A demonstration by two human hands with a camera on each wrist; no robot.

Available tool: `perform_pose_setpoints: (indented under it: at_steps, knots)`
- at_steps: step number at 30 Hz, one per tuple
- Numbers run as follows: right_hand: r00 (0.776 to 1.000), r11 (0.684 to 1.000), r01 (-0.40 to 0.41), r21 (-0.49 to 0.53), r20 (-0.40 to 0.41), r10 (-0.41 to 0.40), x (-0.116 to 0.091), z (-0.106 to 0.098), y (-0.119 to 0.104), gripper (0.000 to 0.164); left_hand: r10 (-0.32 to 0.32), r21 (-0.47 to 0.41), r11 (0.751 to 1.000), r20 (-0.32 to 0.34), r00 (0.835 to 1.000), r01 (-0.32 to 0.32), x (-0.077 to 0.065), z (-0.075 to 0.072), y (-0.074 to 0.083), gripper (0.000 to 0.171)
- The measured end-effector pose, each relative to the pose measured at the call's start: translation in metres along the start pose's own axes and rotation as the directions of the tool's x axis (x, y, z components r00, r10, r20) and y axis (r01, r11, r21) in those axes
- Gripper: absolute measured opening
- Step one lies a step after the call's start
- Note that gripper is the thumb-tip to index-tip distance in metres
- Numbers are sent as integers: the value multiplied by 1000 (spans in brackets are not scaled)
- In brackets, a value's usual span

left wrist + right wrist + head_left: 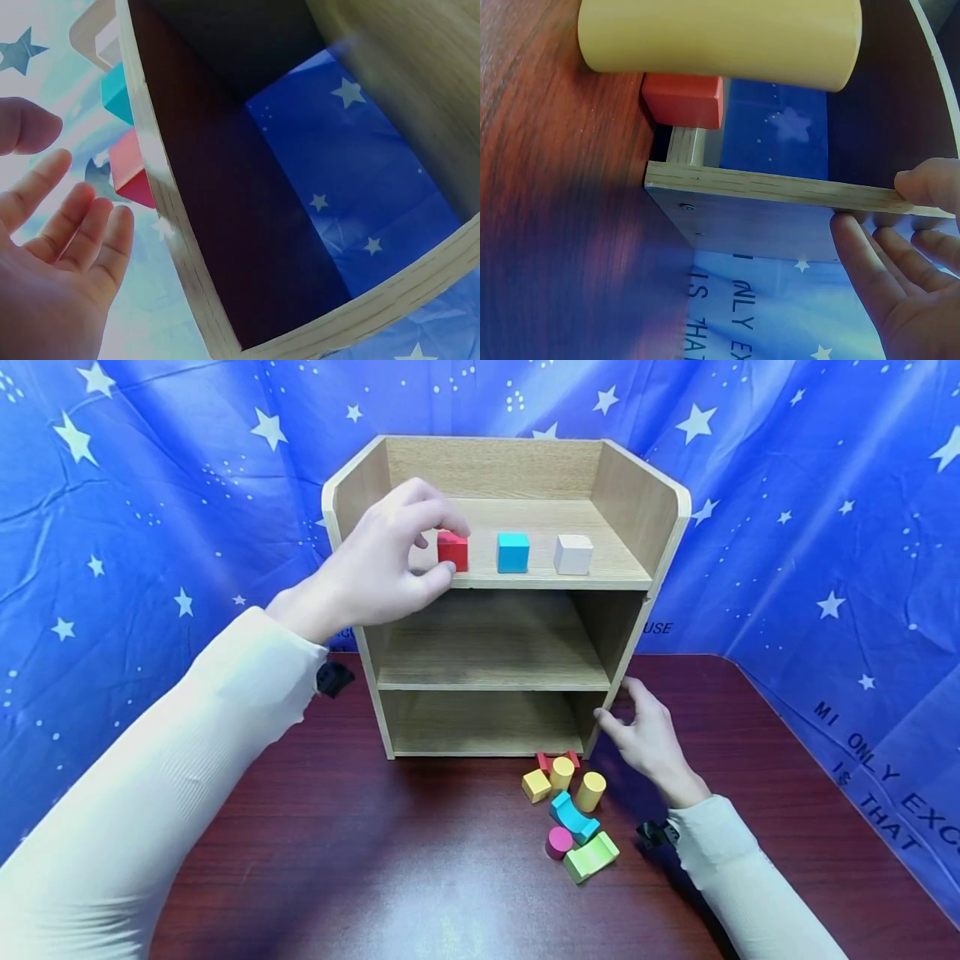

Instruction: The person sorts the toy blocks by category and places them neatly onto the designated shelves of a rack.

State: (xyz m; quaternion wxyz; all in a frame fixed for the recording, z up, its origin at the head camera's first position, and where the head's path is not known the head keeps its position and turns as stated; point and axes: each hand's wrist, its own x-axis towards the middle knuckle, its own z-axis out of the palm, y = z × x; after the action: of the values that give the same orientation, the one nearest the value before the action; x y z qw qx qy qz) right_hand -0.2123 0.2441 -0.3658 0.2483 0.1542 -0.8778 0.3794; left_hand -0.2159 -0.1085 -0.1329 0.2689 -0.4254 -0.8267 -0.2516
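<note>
On the top board of a wooden shelf (pixel 495 639) a red cube (pixel 454 552), a blue cube (pixel 512 553) and a white cube (pixel 573 555) stand in a row, spaced apart. My left hand (pixel 393 556) is at the red cube, thumb and index finger spread around it in the head view. The left wrist view shows a gap between those fingers and the red cube (pixel 129 169). Low on the shelf's right side, my right hand (pixel 651 742) grips the side panel (pixel 780 189), the thumb on one side of its edge and fingers on the other.
Loose blocks lie before the shelf's lower right: yellow cylinders (pixel 591 791), a yellow cube (pixel 536 786), a red block (pixel 573 758), a blue curved block (pixel 573 818), a magenta cylinder (pixel 558 842) and a green curved block (pixel 592 857). Blue starry cloth (pixel 187 485) hangs behind.
</note>
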Motion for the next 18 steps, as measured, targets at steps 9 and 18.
perform_pose_setpoints:
  at_steps: [9,18]
  knots:
    - [1000,1000,-6,-6,3,6,0,-1,-1,37,143,-56,988,-63,988,-146,-15,12,4,24]
    - [1000,1000,6,-5,-3,-6,0,-1,-2,38,175,-91,979,-69,982,-181,-31,26,9,25]
